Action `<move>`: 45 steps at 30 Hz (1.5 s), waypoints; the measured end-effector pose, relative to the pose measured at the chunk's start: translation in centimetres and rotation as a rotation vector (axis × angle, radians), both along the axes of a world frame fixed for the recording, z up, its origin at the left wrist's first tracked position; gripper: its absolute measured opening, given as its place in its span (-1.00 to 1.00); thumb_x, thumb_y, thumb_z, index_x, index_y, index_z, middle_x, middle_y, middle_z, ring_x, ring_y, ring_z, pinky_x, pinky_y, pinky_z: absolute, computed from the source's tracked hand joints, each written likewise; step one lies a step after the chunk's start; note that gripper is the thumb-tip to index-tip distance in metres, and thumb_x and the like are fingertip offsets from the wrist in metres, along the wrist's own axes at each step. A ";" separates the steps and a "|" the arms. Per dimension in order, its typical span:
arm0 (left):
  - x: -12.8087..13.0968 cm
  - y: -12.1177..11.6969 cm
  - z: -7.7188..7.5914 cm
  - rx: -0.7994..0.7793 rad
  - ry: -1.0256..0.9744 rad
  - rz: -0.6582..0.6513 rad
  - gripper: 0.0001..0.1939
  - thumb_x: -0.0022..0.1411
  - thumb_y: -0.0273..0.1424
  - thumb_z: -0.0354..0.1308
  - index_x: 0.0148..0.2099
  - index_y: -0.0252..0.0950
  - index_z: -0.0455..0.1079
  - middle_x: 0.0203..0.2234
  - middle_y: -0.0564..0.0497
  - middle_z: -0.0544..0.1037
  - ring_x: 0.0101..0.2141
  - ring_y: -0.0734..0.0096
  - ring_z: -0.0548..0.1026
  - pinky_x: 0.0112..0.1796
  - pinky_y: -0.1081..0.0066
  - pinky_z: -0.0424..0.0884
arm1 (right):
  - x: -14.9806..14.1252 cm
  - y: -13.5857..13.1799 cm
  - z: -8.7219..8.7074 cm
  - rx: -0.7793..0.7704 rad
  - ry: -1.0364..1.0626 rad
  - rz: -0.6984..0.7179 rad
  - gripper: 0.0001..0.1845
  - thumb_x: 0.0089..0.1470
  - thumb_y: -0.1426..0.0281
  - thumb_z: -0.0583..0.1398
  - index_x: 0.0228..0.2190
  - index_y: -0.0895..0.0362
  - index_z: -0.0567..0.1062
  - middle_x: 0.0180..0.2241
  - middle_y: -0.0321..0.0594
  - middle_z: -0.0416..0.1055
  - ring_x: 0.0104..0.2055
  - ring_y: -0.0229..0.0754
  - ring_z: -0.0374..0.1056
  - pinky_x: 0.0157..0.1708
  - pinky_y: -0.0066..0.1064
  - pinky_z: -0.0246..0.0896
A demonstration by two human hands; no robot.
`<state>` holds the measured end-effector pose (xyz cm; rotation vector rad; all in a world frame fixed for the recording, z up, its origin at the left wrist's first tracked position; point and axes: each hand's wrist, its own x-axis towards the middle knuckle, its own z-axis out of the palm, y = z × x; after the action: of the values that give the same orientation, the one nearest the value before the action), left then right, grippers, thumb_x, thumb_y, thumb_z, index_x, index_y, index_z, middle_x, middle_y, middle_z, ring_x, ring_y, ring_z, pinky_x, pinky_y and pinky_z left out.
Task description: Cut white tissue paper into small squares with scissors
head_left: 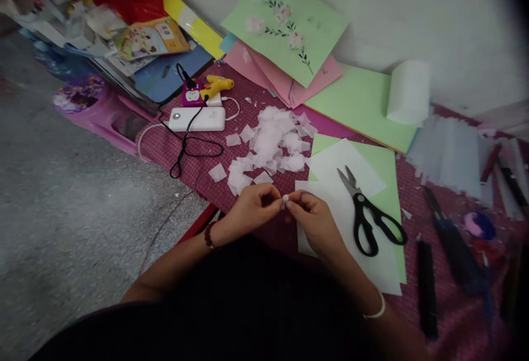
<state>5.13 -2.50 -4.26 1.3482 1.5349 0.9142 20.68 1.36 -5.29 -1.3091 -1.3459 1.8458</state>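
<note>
Between the fingertips of my left hand (258, 206) and my right hand (312, 215) is a small piece of white tissue paper (285, 200), pinched from both sides. Just beyond my hands lies a loose heap of pale tissue paper squares (270, 138), with a few stray squares around it. Black-handled scissors (366, 212), blades slightly apart, rest on white paper sheets (330, 206) to the right of my right hand. Under those sheets a green sheet (378, 162) shows.
A white power bank (197, 119) with cables, a purple socket adapter (192, 96) and a yellow glue gun (217, 85) sit at the back left. A green card with paper flowers (285, 25) leans on the wall. Glue sticks (446, 151) and a utility knife (454, 245) lie right.
</note>
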 end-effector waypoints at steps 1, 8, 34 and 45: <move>0.0 0.1 0.1 -0.033 -0.040 0.000 -0.86 0.13 -0.43 0.10 -0.45 -0.36 0.35 -0.59 0.10 0.38 -0.53 0.57 0.29 -0.48 0.52 0.19 | 0.1 0.0 -0.2 -0.027 0.021 -0.003 -0.85 -0.10 0.29 0.25 -0.50 0.13 0.46 -0.65 -0.39 0.34 -0.62 -0.31 0.24 -0.57 -0.44 0.15; 0.2 0.3 0.0 -0.064 -0.116 0.023 -0.88 0.11 -0.43 0.10 -0.45 -0.35 0.32 -0.59 0.11 0.38 -0.54 0.59 0.29 -0.50 0.54 0.20 | 0.4 0.0 0.1 -0.083 0.153 -0.016 -0.82 0.00 0.26 0.21 -0.46 0.13 0.47 -0.64 -0.37 0.36 -0.61 -0.31 0.26 -0.56 -0.45 0.14; -6.4 8.4 1.4 0.306 0.810 -0.160 -0.68 0.14 -0.45 0.13 -0.03 -0.38 0.36 -0.24 -0.10 0.48 -0.24 0.31 0.43 -0.22 0.34 0.33 | 1.8 6.9 -0.3 0.499 -0.459 0.061 -0.83 0.05 0.31 0.17 -0.34 0.13 0.52 -0.27 -0.08 0.56 -0.49 -0.18 0.39 -0.40 -0.26 0.25; -5.0 4.4 -1.2 0.156 0.808 -0.366 -0.89 0.17 -0.48 0.05 -0.41 -0.31 0.34 -0.49 0.03 0.41 -0.45 0.41 0.36 -0.42 0.43 0.24 | 1.4 2.2 -0.1 0.382 -0.275 0.165 -0.80 0.12 0.33 0.13 -0.27 0.10 0.52 -0.27 -0.15 0.52 -0.42 -0.18 0.40 -0.37 -0.28 0.28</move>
<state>0.15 1.87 -5.47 2.1903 1.7055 0.2511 22.10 3.56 -5.40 -1.3079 -1.8914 1.4418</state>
